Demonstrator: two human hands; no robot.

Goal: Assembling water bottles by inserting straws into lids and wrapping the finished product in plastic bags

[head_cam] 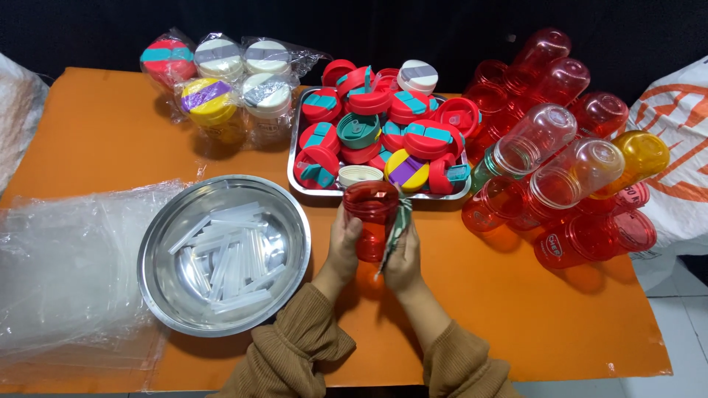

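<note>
Both hands, left hand (344, 247) and right hand (404, 254), grasp the red cup (371, 221) with clenched fingers, upright, just in front of the lid tray (295, 140), right of the steel bowl (158, 236).

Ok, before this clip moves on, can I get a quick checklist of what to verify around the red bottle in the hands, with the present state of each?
1. Translucent red plastic bottle held upright, open mouth up: ok.
2. Left hand has a grip on the bottle's side: ok.
3. Right hand at the bottle's other side, with a folded green-and-white strip against it: ok; what the strip is: cannot tell.
4. Lid on the bottle: not ok, mouth is bare.
5. Rectangular metal tray of red, teal and yellow lids just beyond the bottle: ok.
6. Round steel bowl holding clear plastic straws, left of the hands: ok.
</note>
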